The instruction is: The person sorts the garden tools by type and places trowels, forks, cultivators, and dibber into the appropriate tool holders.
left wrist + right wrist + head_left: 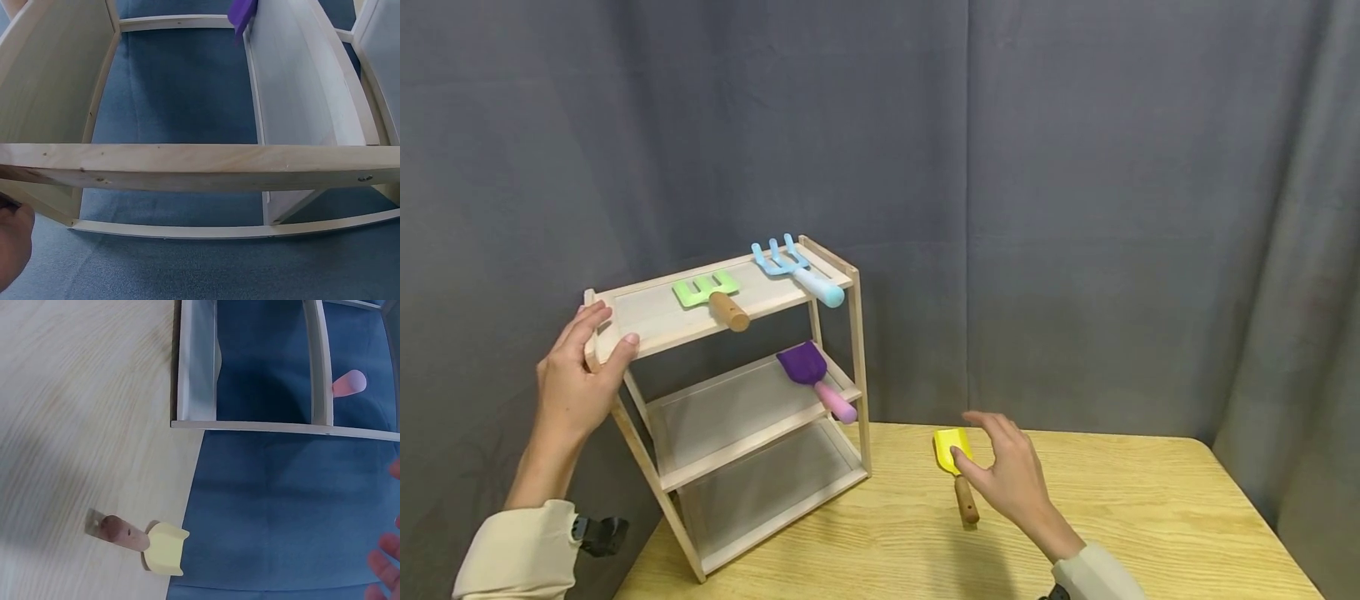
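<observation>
My left hand (576,371) grips the top left corner of a three-tier wooden shelf (752,435), thumb on the front edge and fingers over the side rail. In the left wrist view only part of that hand shows, at the left edge. Fingers spread, my right hand (1011,475) hovers beside a toy shovel (953,446) with a yellow blade and brown wooden handle, which lies on the table. In the right wrist view the shovel (165,549) lies apart from the fingertips (389,569). Nothing is in the right hand.
On the top tier lie a green toy rake (706,289) with a wooden handle and a blue toy fork (782,262). A purple shovel (803,364) with a pink handle rests on the middle tier. Grey curtains (1075,208) hang behind the wooden table (1150,517).
</observation>
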Available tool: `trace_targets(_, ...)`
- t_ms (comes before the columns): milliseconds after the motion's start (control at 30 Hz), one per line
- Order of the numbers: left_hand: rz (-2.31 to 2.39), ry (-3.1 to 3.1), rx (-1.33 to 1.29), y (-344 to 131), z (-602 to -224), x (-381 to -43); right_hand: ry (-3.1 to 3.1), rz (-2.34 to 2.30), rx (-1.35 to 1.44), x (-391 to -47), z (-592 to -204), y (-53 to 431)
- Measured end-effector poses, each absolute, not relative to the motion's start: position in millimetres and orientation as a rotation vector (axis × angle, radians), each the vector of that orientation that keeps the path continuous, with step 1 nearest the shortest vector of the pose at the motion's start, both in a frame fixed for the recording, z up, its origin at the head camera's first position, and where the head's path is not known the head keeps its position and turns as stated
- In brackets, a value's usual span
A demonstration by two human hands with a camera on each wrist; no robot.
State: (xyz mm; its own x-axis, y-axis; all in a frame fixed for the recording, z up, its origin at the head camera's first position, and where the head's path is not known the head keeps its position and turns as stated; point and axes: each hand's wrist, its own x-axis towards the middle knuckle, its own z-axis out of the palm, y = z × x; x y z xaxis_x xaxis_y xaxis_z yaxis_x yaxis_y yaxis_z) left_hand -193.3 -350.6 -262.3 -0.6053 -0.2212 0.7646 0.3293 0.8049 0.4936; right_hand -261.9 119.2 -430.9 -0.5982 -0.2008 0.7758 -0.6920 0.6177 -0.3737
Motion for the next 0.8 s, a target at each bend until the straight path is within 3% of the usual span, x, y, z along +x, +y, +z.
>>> trace_targets(800, -0.782, -2.061, -0.069, -349, -263, -194, -2.119, 1.161, 0.390, -251, -463, 124)
